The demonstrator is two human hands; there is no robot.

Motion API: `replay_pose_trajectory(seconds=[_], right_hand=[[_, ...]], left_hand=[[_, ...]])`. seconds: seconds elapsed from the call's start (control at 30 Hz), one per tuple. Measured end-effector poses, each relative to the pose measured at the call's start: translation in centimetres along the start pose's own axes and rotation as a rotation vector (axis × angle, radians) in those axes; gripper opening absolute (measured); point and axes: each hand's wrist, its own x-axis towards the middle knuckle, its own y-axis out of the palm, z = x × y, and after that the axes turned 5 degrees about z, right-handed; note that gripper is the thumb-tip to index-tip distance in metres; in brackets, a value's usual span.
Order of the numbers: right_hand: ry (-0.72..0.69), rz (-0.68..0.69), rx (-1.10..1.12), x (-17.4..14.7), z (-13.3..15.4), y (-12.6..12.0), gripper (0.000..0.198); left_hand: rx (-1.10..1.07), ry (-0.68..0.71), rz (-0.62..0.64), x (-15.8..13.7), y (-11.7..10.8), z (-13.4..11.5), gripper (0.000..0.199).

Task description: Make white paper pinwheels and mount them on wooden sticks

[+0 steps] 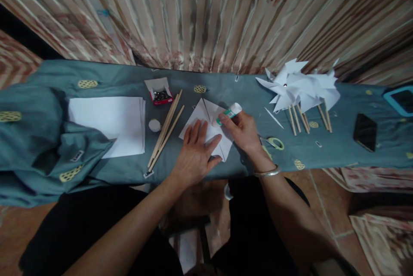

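A white paper square (193,117) with slits running in from its corners lies flat on the cloth in front of me. My left hand (197,151) rests on it with the fingers spread. In my right hand (243,130) is a white and green glue stick (232,110), tilted so that its lower end is at the paper near the middle. Whether the tip touches the paper is hard to make out. Green-handled scissors (273,142) lie beside my right wrist, partly hidden by it. A round white cap (154,125) sits left of the paper.
Several wooden sticks (167,127) lie left of the paper, near a small red box (161,95) of dark metal pieces. A paper stack (108,117) is farther left. Finished paper pinwheels (290,82), a phone (365,132) and a blue-framed device (400,99) are at right.
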Motion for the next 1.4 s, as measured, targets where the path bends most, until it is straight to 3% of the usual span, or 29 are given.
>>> replay_pose_trajectory(seconds=[0.1,0.47,1.4], right_hand=[[-0.015,-0.088,-0.123,-0.2,0.7,0.3,0.033],[-0.069,-0.097,-0.265,-0.5,1.4,0.8,0.033],[-0.138,0.090,-0.278,-1.6,2.9,0.5,0.027]], left_hand=[[-0.002,-0.009,0.009,0.1,0.0,-0.1,0.058],[-0.024,-0.016,0.006,0.2,-0.1,-0.1,0.057],[-0.037,-0.014,0.012,0.1,0.1,0.0,0.054]])
